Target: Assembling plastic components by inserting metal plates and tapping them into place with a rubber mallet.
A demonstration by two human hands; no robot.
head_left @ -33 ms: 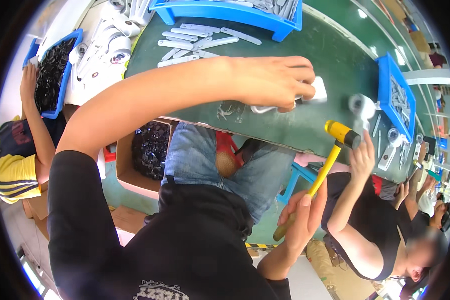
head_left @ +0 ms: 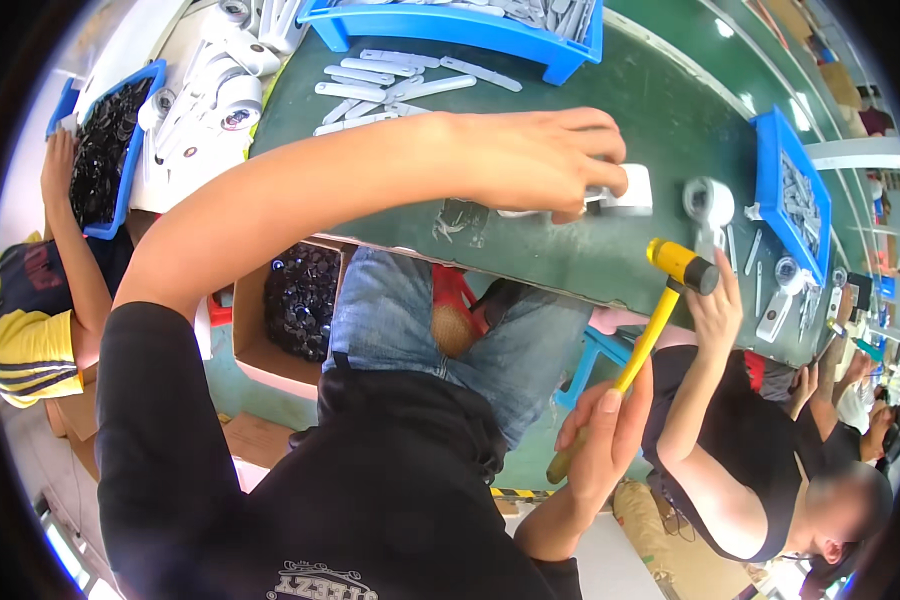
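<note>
My left arm reaches across the green table, and my left hand (head_left: 555,160) is closed over a white long-handled part with a round head (head_left: 628,190). The head sticks out past my fingers to the right; most of the handle is hidden under the hand. My right hand (head_left: 605,425) grips the handle of a mallet (head_left: 678,265), yellow with a black striking face. The mallet is held upright off the table's front edge, apart from the white part. Beyond my left forearm lies a loose pile of pale grey strips (head_left: 385,85).
A blue bin of grey strips (head_left: 560,62) stands at the back, another blue bin (head_left: 770,180) at the right. Left are white round-headed parts (head_left: 225,80) and a blue tray of dark discs (head_left: 130,190). At right, a co-worker's hand (head_left: 717,315) holds a similar part.
The white part under my left hand has tilted slightly, and the hand has shifted a little left. My mallet has barely moved. The co-worker's part has moved slightly left.
</note>
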